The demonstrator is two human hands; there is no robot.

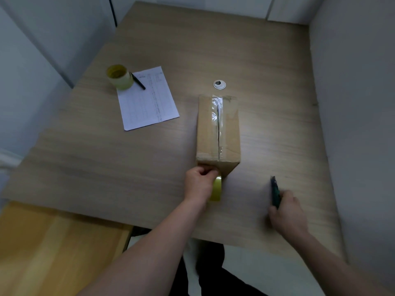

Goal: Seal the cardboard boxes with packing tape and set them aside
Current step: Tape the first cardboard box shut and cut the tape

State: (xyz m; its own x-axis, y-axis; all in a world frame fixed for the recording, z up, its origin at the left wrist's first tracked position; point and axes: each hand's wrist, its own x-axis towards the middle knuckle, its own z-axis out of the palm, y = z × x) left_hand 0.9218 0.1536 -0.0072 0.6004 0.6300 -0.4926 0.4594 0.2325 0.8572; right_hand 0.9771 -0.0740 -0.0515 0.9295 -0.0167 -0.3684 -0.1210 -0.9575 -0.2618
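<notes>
At box (pixel 218 129) front, my left hand (pixel 198 182) grips the tape roll (pixel 217 189), right hand (pixel 286 212) clutches a cutter (pixel 274 192); slack may wrinkle the strip before I cut.

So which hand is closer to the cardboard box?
Left. The left hand grips a tape roll right against the cardboard box's near end; the right hand holds a dark cutter, off to the box's right, apart.
</notes>
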